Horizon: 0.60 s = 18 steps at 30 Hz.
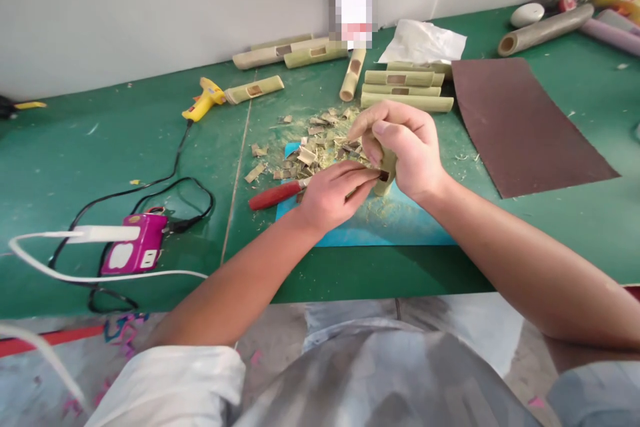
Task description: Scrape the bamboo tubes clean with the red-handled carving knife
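Observation:
Over the blue mat [350,235], my right hand [413,147] curls round an upright bamboo tube [384,188] with a dark opening cut in its side. My left hand [337,193] has its fingers pressed together, their tips at that opening; whether they pinch something small is hidden. A tool with a red handle [274,196] lies under or beside the left hand, pointing left. Bamboo chips [307,155] and yellowish dust are heaped just beyond both hands.
Cut bamboo tubes [407,101] lie at the back, near white paper [424,43]. A brown sheet [533,127] is at right. On the left are a yellow glue gun [204,100], a pink power socket [135,243] and cables. A thick tube [547,28] rests back right.

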Each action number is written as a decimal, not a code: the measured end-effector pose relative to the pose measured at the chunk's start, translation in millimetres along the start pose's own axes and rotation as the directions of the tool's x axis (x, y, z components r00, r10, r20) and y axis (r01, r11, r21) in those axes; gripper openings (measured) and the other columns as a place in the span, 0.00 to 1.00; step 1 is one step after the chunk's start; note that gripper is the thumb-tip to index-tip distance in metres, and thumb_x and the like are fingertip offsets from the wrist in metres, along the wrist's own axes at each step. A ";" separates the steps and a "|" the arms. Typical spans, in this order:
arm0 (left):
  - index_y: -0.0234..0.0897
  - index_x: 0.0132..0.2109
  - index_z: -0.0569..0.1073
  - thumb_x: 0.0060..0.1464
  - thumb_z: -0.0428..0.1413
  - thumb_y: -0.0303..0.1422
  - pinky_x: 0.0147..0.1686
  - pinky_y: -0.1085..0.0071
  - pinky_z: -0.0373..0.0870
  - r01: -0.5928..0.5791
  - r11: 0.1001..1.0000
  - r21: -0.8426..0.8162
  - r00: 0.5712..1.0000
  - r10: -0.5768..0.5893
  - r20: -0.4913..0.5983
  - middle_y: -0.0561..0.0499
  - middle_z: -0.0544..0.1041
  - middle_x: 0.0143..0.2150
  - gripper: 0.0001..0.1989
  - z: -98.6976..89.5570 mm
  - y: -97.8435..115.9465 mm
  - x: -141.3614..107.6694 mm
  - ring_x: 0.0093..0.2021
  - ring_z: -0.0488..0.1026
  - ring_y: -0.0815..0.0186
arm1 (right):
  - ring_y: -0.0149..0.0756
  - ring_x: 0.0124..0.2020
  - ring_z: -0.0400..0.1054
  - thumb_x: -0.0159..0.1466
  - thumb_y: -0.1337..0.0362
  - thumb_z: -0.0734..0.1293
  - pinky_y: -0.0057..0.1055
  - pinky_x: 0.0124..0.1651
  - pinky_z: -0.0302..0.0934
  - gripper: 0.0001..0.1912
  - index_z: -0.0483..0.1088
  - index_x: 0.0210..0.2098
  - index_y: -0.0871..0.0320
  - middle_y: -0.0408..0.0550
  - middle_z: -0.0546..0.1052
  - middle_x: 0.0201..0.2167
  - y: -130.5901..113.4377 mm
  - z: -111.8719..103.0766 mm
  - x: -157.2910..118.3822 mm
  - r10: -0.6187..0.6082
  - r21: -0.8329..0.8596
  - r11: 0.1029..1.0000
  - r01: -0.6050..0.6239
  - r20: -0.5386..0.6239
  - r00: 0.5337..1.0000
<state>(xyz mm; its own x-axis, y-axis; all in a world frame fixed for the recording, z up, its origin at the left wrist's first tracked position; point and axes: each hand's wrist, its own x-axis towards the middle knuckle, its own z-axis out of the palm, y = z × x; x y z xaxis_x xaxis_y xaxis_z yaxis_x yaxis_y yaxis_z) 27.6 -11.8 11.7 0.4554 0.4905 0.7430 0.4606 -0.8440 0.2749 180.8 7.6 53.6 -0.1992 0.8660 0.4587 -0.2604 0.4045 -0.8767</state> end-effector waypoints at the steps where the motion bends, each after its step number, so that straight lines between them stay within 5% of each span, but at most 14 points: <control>1: 0.36 0.41 0.77 0.60 0.57 0.27 0.40 0.76 0.76 0.005 1.000 -0.015 1.000 -0.005 0.005 0.50 0.80 0.38 0.04 1.8 -0.2 0.7 0.38 0.78 0.71 | 0.26 0.18 0.55 0.61 0.66 0.59 0.27 0.24 0.54 0.11 0.73 0.29 0.58 0.37 0.62 0.15 -0.3 0.6 -0.7 0.003 0.000 1.000 -0.003 -0.011 1.000; 9: 0.36 0.42 0.77 0.63 0.54 0.28 0.40 0.75 0.75 -0.080 0.994 -0.068 0.987 0.089 0.132 0.49 0.79 0.36 0.06 5.4 4.8 -5.3 0.37 0.77 0.70 | 0.25 0.18 0.54 0.60 0.68 0.59 0.27 0.24 0.53 0.11 0.72 0.29 0.58 0.37 0.61 0.15 0.2 4.2 -0.9 -0.014 -0.018 1.000 0.013 -0.049 0.999; 15: 0.36 0.42 0.76 0.60 0.58 0.26 0.40 0.77 0.74 -0.026 0.999 -0.027 0.999 0.025 -0.024 0.50 0.79 0.38 0.05 -1.1 0.9 -2.3 0.38 0.77 0.71 | 0.26 0.18 0.55 0.62 0.66 0.59 0.27 0.23 0.54 0.11 0.72 0.29 0.58 0.37 0.61 0.15 0.1 -0.1 1.3 -0.014 0.010 1.000 0.014 0.023 1.000; 18: 0.36 0.41 0.77 0.60 0.58 0.28 0.42 0.77 0.74 -0.022 0.999 -0.034 0.999 0.023 0.038 0.50 0.80 0.39 0.03 0.6 -3.0 1.2 0.40 0.78 0.71 | 0.25 0.18 0.55 0.62 0.65 0.60 0.26 0.23 0.53 0.11 0.72 0.28 0.59 0.37 0.61 0.14 -0.4 -1.4 2.1 -0.017 0.048 0.999 0.014 0.076 0.997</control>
<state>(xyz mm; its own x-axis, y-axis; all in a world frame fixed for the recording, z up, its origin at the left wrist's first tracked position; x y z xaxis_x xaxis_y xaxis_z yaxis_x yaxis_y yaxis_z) 27.2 -8.5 11.3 0.4942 0.4788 0.7256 0.4241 -0.8614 0.2795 181.8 9.7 54.7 -0.2661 0.8340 0.4834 -0.3078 0.4017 -0.8625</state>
